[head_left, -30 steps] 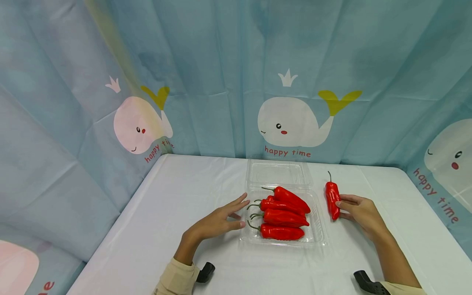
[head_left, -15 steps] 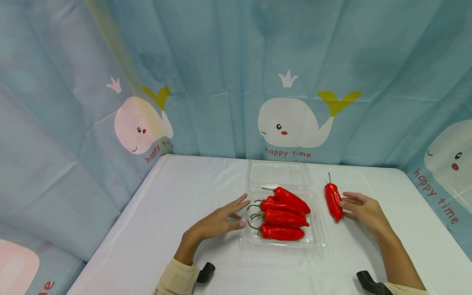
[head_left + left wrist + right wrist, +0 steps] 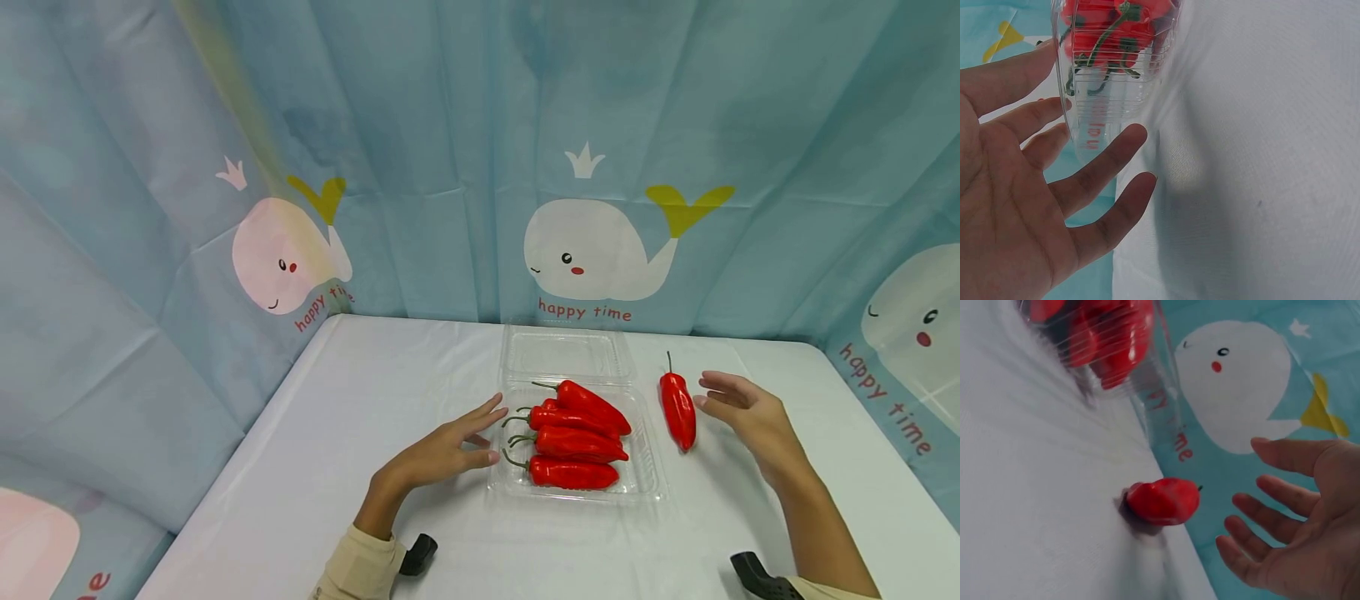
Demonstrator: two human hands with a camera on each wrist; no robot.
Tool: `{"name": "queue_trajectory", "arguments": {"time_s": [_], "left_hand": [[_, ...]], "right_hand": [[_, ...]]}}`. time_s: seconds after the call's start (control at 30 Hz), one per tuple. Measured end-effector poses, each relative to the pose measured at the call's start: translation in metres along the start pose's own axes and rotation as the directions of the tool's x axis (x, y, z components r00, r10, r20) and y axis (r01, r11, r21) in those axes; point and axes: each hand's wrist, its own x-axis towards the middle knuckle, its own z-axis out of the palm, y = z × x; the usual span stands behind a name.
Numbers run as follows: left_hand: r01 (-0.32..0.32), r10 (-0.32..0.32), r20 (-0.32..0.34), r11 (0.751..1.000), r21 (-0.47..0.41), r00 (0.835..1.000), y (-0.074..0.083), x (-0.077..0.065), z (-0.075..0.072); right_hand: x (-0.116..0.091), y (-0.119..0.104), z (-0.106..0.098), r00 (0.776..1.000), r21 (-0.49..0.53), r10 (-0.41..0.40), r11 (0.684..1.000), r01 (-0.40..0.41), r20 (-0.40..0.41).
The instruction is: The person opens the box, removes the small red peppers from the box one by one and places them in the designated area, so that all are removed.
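A single red chili pepper (image 3: 678,413) lies on the white table, its stem pointing away from me. Just to its right is my right hand (image 3: 750,421), fingers relaxed and apart from the pepper; the right wrist view shows a gap between that hand (image 3: 1304,531) and the pepper (image 3: 1163,501). Several more red peppers (image 3: 573,473) lie in a clear plastic clamshell box (image 3: 648,479), stems to the left. At the box's left side my left hand (image 3: 442,450) has its fingers spread, holding nothing. In the left wrist view its fingertips are right at the ribbed plastic wall (image 3: 1100,100).
The clear lid (image 3: 567,354) lies folded back behind the box. A blue curtain (image 3: 420,167) printed with whales hangs behind and beside the table (image 3: 375,375). Black wrist mounts (image 3: 418,554) sit at both cuffs.
My right hand has let go of the single pepper and drawn back to the right. That pepper now lies slightly tilted on the table. The left hand has stayed still.
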Motion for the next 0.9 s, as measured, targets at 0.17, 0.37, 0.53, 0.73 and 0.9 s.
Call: {"name": "queue_trajectory", "arguments": {"time_s": [0.17,0.37,0.53,0.73,0.9], "left_hand": [[-0.014,0.014,0.002,1.000,-0.004,1.000,0.000,0.000,-0.001],[-0.009,0.009,0.005,1.000,-0.010,1.000,0.001,0.000,-0.001],[0.000,0.000,0.007,1.000,-0.012,1.000,0.000,0.000,-0.001],[-0.012,0.012,0.002,1.000,-0.006,1.000,-0.002,0.000,0.000],[-0.016,0.016,0.003,1.000,-0.010,1.000,-0.003,0.000,0.000]], "right_hand": [[-0.005,-0.014,0.002,0.995,-0.024,-0.099,0.995,0.099,0.009],[-0.014,-0.030,0.004,0.976,-0.048,-0.214,0.975,0.216,0.045],[-0.021,-0.041,0.007,0.963,-0.034,-0.259,0.964,0.262,0.080],[-0.029,-0.052,0.012,0.945,0.016,-0.304,0.952,0.305,0.120],[-0.032,-0.055,0.016,0.931,0.062,-0.338,0.941,0.333,0.137]]}}
